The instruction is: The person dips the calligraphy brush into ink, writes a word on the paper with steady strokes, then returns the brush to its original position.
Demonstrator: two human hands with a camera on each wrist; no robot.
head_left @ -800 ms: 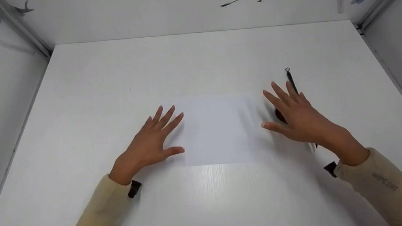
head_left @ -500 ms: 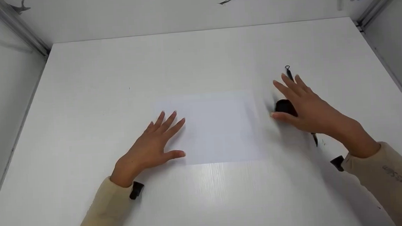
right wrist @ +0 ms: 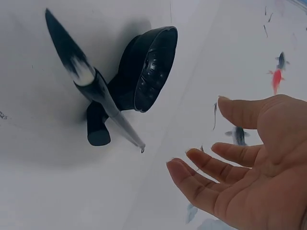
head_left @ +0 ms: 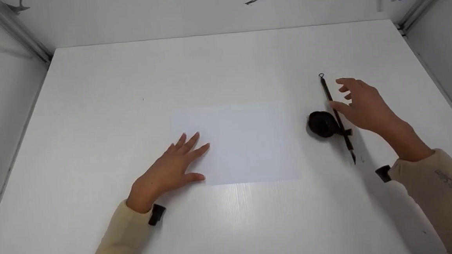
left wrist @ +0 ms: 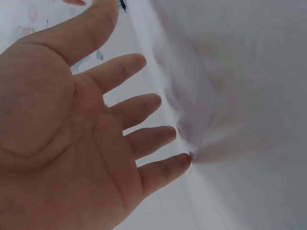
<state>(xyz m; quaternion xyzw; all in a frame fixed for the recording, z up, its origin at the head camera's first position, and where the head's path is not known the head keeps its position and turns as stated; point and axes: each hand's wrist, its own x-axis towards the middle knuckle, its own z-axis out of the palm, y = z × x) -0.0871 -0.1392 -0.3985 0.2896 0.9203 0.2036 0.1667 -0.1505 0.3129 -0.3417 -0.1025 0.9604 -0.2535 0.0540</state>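
A blank white sheet of paper [head_left: 246,145] lies flat on the table. My left hand [head_left: 169,167] is over its left edge with fingers spread; in the left wrist view the fingertips [left wrist: 180,160] are at or just above the surface. To the right of the sheet, a dark-handled writing brush [head_left: 327,89] leans across a black ink dish [head_left: 322,124] with a stubby handle. The brush's dark tip [right wrist: 64,40] points toward me. My right hand [head_left: 370,106] hovers beside the brush handle, fingers loosely bent, holding nothing.
The white table [head_left: 232,228] is bounded by a back panel [head_left: 203,14] with painted flowers and fish, plus side panels. A small dark mark [head_left: 143,99] is on the table left of the sheet.
My right hand has moved rightward and slightly up, uncovering the ink dish and brush, its spread fingers now bending. My left hand has slid slightly downward at the sheet's edge.
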